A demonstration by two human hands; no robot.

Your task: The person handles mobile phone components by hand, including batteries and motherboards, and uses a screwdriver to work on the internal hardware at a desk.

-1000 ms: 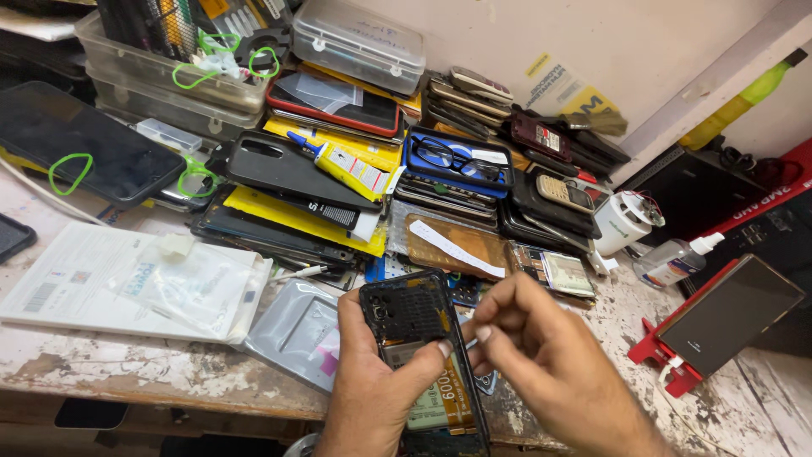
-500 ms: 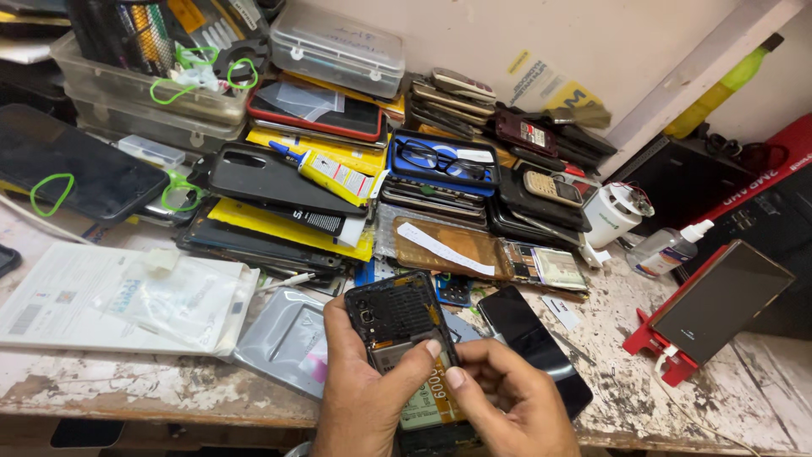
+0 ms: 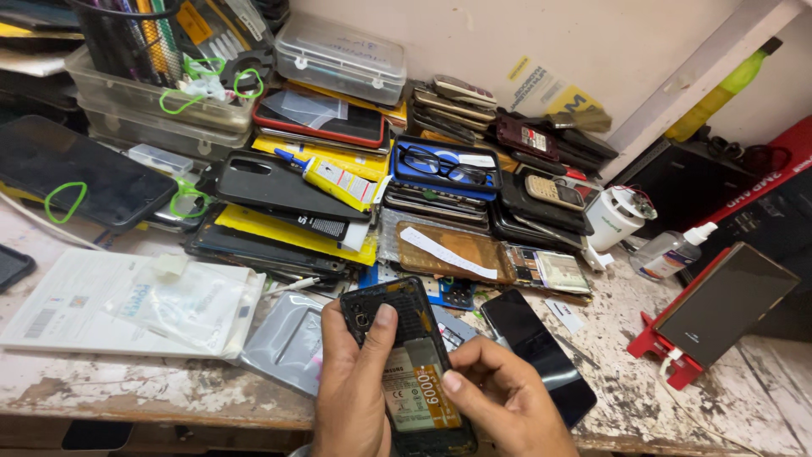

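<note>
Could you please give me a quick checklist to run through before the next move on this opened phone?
1. Opened phone supported: ok, left hand holds it from beneath, thumb on the frame.
2. Right hand placed: ok, thumb tip on the battery.
3. Battery seated flat: cannot tell.
4. Black phone out of the way: ok, it lies on the bench beside the right hand.
5. Tool in hand: not ok, both hands hold only the phone.
6. Glue tube within reach: ok, on the pile behind.
</note>
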